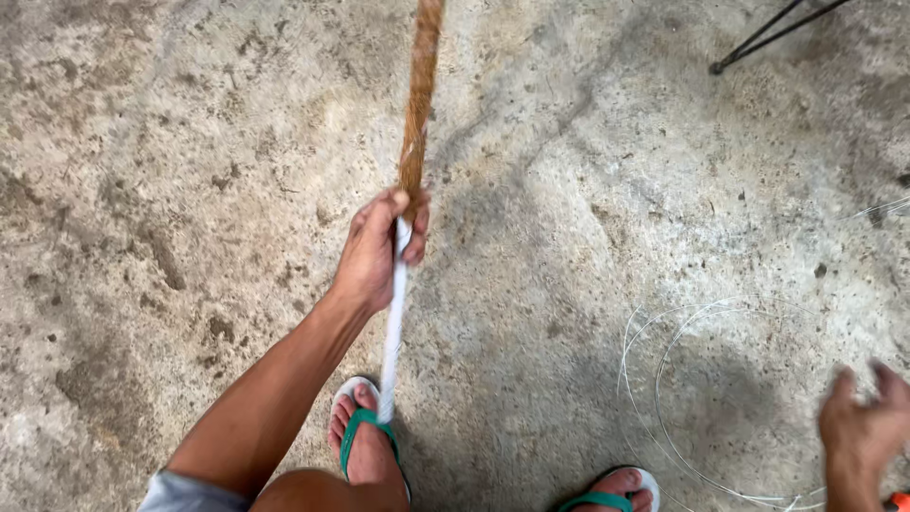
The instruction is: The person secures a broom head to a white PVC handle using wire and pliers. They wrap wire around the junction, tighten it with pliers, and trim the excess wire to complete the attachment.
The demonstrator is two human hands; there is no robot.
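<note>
— So, what is the left hand [374, 248] doing?

— It is closed in a fist around a rope [417, 104]. The fingers wrap the spot where the rough brown fibre part meets a smooth white wrapped part [392, 327]. The thumb lies on top, the fingertips curl round the right side.

— Where does the rope run?

— The brown part goes straight up from the fist and out of the top edge of the picture. The white part drops down from the fist to the left foot [365, 446] and ends at the toes, right at the green strap of the sandal [355, 431]. Whether the foot pins it down, I cannot tell.

— And the right hand [863, 431]?

— It is at the lower right edge, blurred. The fingers are spread and a bit curled, holding nothing that I can see. Just below it, at the very corner, there is a small orange thing [900, 500], cut off by the edge.

— What lies near that hand?

— Thin pale wire [664, 417] lies in loose loops on the concrete floor [171, 171], just left of the hand. The right foot [616, 491], in the same kind of white sandal with a green strap, shows at the bottom edge between the two hands.

— Anything else?

— A thin dark rod [758, 40] lies slanted in the top right corner, well apart from both hands. The floor is grey, stained and rough.
</note>
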